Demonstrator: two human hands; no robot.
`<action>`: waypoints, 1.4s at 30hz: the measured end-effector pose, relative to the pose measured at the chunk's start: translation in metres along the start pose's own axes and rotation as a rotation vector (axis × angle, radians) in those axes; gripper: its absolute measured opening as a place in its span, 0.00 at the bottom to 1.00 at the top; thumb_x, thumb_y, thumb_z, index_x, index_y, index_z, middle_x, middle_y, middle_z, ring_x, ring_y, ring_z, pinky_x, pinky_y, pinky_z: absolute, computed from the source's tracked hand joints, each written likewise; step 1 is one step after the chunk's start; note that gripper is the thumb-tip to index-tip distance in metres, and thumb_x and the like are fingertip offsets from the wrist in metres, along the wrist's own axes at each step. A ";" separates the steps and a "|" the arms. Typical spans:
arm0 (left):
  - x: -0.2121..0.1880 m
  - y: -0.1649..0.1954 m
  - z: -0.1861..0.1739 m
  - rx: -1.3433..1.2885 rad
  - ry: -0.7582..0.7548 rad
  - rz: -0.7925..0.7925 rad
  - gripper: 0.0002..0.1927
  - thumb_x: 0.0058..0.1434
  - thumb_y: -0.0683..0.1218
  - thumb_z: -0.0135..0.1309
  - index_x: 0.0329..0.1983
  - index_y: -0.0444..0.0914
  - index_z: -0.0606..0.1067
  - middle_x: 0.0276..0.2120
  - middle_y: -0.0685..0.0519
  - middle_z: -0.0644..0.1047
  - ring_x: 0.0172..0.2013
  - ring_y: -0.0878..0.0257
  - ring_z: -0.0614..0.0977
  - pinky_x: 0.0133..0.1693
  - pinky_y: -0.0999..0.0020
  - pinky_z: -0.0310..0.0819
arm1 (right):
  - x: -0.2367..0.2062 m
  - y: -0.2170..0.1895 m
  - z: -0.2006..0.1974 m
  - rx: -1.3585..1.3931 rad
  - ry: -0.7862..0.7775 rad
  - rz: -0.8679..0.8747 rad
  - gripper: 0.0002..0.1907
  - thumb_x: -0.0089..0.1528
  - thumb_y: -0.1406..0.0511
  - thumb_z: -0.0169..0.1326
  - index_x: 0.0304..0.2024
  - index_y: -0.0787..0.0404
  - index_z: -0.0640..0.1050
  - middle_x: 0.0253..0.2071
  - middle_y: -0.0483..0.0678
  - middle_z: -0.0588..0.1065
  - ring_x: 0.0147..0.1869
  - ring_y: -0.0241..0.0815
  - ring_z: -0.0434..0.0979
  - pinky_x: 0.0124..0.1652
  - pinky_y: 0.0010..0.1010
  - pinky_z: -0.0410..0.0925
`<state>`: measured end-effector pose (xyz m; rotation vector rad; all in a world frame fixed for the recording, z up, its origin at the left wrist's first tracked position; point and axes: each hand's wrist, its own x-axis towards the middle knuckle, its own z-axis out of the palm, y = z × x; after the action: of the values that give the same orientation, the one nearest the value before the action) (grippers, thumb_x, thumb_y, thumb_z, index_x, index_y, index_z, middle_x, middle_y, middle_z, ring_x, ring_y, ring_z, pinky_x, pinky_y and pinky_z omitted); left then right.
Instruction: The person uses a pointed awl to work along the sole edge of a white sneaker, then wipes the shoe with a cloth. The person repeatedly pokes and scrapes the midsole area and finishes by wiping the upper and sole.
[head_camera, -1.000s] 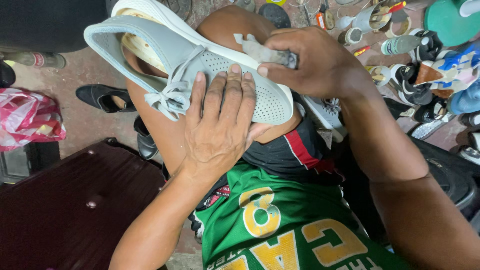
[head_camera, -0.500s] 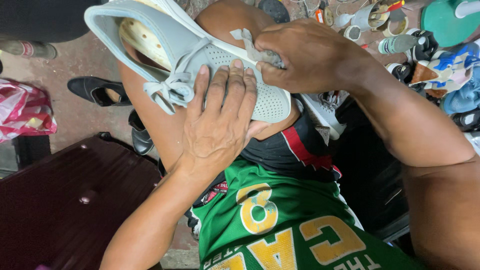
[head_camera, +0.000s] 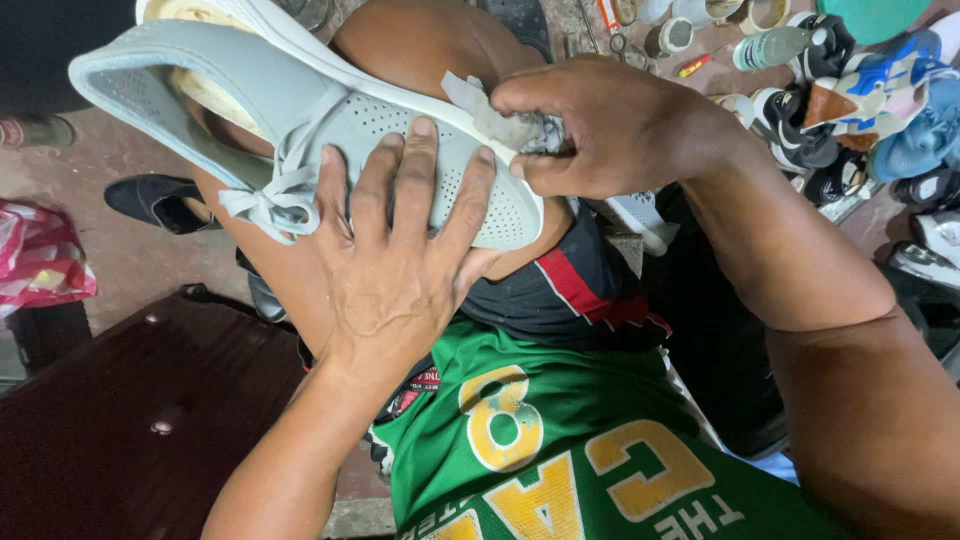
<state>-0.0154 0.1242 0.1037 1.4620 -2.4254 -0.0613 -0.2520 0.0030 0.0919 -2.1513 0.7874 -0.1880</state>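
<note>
— Shoe (head_camera: 300, 110) lies on the knee, left hand (head_camera: 400, 260) spread flat over it?
— Yes; right hand's (head_camera: 610, 125) grip is closed on a rag (head_camera: 495, 115). Piled shoes (head_camera: 860, 110) and jars (head_camera: 670, 35) crowd the floor behind.

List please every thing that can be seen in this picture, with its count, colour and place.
shoe: one, pale grey with grey laces, lying on the knee, centre top.
rag: one, greyish white, pressed on the shoe's edge.
black shoe: one, on the floor at left.
plastic bag: one, red and white, left edge.
dark stool: one, deep maroon, lower left.
pile of shoes: several, blue, black and white, upper right.
bottle: one, clear, top right.
small jars: a few, top.
left hand: flat on the shoe.
right hand: closed on the rag.
</note>
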 end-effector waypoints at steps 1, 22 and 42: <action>-0.001 0.000 0.001 -0.004 0.001 0.002 0.33 0.68 0.63 0.61 0.70 0.43 0.72 0.67 0.42 0.69 0.66 0.44 0.66 0.70 0.35 0.50 | 0.000 -0.002 0.000 0.011 -0.007 0.011 0.23 0.57 0.64 0.61 0.50 0.69 0.74 0.40 0.61 0.75 0.41 0.58 0.77 0.39 0.43 0.67; -0.015 -0.002 0.010 -0.006 -0.031 -0.001 0.37 0.64 0.60 0.62 0.72 0.41 0.70 0.70 0.45 0.66 0.72 0.46 0.62 0.72 0.36 0.45 | -0.006 -0.033 0.024 -0.051 0.046 0.174 0.30 0.53 0.68 0.58 0.56 0.70 0.65 0.39 0.65 0.75 0.45 0.67 0.77 0.43 0.53 0.68; -0.009 -0.001 0.013 -0.038 0.036 0.072 0.16 0.74 0.51 0.52 0.61 0.43 0.76 0.65 0.52 0.71 0.71 0.49 0.65 0.68 0.24 0.44 | -0.023 -0.028 0.025 0.202 0.230 -0.010 0.19 0.67 0.70 0.46 0.60 0.66 0.65 0.49 0.59 0.75 0.52 0.54 0.78 0.49 0.42 0.69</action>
<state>-0.0141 0.1299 0.0891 1.3464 -2.4319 -0.0637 -0.2467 0.0464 0.0993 -1.9639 0.8497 -0.5064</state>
